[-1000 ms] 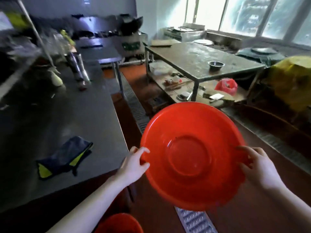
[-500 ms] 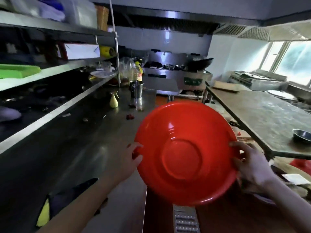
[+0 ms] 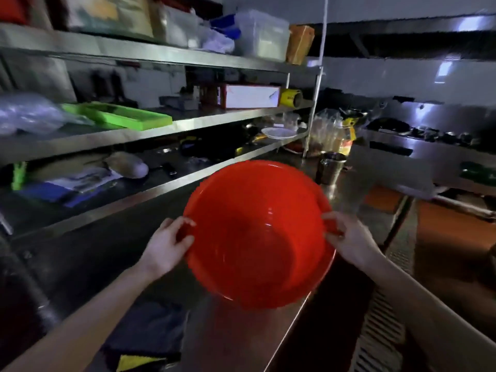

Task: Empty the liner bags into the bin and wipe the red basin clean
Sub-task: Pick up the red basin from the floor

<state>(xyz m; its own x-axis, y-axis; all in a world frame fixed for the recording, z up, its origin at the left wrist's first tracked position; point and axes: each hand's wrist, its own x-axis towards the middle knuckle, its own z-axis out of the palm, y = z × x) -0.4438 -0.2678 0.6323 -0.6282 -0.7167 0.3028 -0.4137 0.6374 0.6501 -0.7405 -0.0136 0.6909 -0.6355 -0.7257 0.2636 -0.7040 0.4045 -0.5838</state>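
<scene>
And here is the round red plastic basin [image 3: 257,237], dead centre of the frame, carried in the air with its open mouth tipped toward the camera, over the edge of the long stainless-steel table [image 3: 236,339]. The left hand [image 3: 167,245] grips the rim on the left, its fingers [image 3: 185,226] curled over the lip and clamped on it; the right hand [image 3: 349,237] does the same on the opposite side, fingers hooked round the rim. The inside shines and looks free of bags, though whether a film of dirt clings there is too dim to tell. No liner bag and no bin in view, so by my reading the step is the wipe. Down in the lower left of the frame lies a folded dark blue cloth with yellow trim [image 3: 145,339], flat on the table, near the left forearm, and that looks the likely wiper. To do this well: lower the basin level onto the bare steel just beside the cloth, mouth up, clear of the table edge, so it cannot tip toward the slotted metal floor drain [image 3: 381,331] at lower right. Then one hand should stay on the rim as an anchor, since light, slick plastic will probably skate on steel, while the other takes the cloth and works from the rim down to the base.
</scene>
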